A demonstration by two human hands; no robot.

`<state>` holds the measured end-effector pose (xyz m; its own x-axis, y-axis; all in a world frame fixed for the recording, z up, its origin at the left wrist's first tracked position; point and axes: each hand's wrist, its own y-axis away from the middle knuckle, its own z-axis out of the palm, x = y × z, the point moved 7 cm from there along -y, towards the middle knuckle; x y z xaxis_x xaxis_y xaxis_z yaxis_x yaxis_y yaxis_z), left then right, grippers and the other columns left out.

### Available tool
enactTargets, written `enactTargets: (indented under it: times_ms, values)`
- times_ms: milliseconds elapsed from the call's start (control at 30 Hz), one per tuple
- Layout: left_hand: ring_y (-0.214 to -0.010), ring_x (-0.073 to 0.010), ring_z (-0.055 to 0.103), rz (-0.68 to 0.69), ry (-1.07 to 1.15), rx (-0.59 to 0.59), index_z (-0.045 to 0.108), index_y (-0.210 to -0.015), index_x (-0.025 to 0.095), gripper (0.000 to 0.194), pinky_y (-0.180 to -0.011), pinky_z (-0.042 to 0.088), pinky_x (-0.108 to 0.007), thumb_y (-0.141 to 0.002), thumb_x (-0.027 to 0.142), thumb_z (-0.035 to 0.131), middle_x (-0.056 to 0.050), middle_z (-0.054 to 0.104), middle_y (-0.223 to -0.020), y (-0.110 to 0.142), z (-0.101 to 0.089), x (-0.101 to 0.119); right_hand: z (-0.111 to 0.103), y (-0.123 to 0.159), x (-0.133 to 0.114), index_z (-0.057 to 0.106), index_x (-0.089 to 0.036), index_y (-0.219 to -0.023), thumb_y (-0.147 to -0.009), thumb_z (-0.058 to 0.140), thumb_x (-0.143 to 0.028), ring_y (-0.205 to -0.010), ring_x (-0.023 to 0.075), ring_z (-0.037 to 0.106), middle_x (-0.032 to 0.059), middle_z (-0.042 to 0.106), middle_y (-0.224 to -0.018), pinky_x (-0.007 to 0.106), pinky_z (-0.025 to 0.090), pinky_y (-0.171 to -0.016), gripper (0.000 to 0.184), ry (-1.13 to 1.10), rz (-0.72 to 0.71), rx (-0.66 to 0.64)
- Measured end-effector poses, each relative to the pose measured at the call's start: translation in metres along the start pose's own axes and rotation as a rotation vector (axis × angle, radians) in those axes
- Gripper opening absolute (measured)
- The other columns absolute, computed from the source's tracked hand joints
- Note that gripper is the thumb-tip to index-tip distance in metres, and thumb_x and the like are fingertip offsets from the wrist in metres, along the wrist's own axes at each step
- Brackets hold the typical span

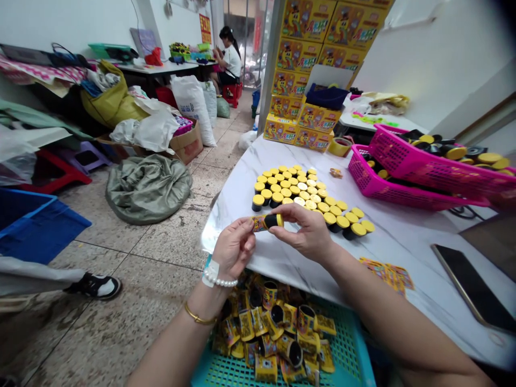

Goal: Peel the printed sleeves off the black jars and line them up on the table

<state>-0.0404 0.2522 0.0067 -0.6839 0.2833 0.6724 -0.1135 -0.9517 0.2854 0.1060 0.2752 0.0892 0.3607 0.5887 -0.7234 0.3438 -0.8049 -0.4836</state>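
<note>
My left hand [236,247] is closed, its thumb and finger pinching a yellow printed sleeve [259,223]. My right hand [304,228] grips a small black tub with a yellow lid [274,220], turned on its side. The sleeve meets the tub's black end; whether it is partly over it I cannot tell. Beyond my hands, rows of black tubs with yellow lids [299,202] stand upright on the white marbled table [250,177]. Below the table edge, a teal basket [350,344] holds many black tubs in yellow printed sleeves [278,328].
Flat yellow printed sleeves [389,275] and a phone [475,285] lie at the right. Two stacked pink baskets [419,166] hold more tubs. Yellow cartons [298,70] are piled behind. A blue crate [40,226] and a grey-green sack [149,188] sit left; a person [230,59] sits far back.
</note>
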Motion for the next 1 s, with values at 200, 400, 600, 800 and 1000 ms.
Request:
enactTargets:
  times_ms: [200,400,600,800,1000]
  values:
    - [-0.047,-0.005,0.051,0.214,-0.079,0.142,0.066,-0.092,0.015,0.036,-0.036,0.032,-0.013,-0.066,0.03,0.086,0.003,0.06,-0.066,0.009,-0.003,0.014,-0.006,-0.002,0.01,0.069,-0.024,-0.1,-0.078,0.076,-0.028,-0.073,0.0136,0.064,0.0012,0.07,-0.086,0.03,0.056,-0.07,0.024,-0.198,0.06,0.078]
    - [-0.072,-0.0152,0.066,0.189,-0.222,-0.094,0.068,-0.107,0.016,0.047,-0.06,0.054,-0.026,-0.065,0.027,0.087,-0.007,0.07,-0.091,0.006,0.008,0.018,0.002,-0.003,0.004,0.073,-0.025,-0.107,-0.077,0.079,-0.03,-0.082,0.0159,0.066,0.0041,0.071,-0.096,0.033,0.057,-0.075,0.032,-0.191,-0.009,-0.024]
    - [-0.06,-0.0107,0.061,0.197,-0.308,-0.087,0.073,-0.093,0.012,0.033,-0.059,0.049,-0.022,-0.066,0.027,0.087,-0.005,0.071,-0.074,-0.003,0.011,0.015,0.002,-0.005,-0.004,0.071,-0.03,-0.118,-0.08,0.078,-0.03,-0.083,0.0164,0.067,0.0036,0.071,-0.098,0.036,0.057,-0.081,0.039,-0.091,-0.106,-0.114]
    - [-0.056,-0.0141,0.065,0.087,-0.38,-0.19,0.071,-0.105,0.014,0.044,-0.05,0.049,-0.023,-0.073,0.043,0.082,-0.008,0.072,-0.076,-0.009,0.02,0.011,-0.01,-0.008,-0.009,0.076,-0.031,-0.104,-0.079,0.079,-0.031,-0.085,0.0189,0.069,0.0023,0.076,-0.091,0.038,0.058,-0.079,0.025,-0.031,-0.165,-0.066]
    - [-0.053,-0.0106,0.059,0.067,-0.382,-0.206,0.069,-0.097,0.015,0.036,-0.044,0.044,-0.018,-0.075,0.04,0.08,-0.005,0.068,-0.073,-0.007,0.009,0.013,0.001,-0.003,0.0,0.077,-0.027,-0.1,-0.08,0.077,-0.028,-0.087,0.0179,0.071,0.0052,0.073,-0.099,0.035,0.062,-0.077,0.02,-0.127,-0.183,-0.085]
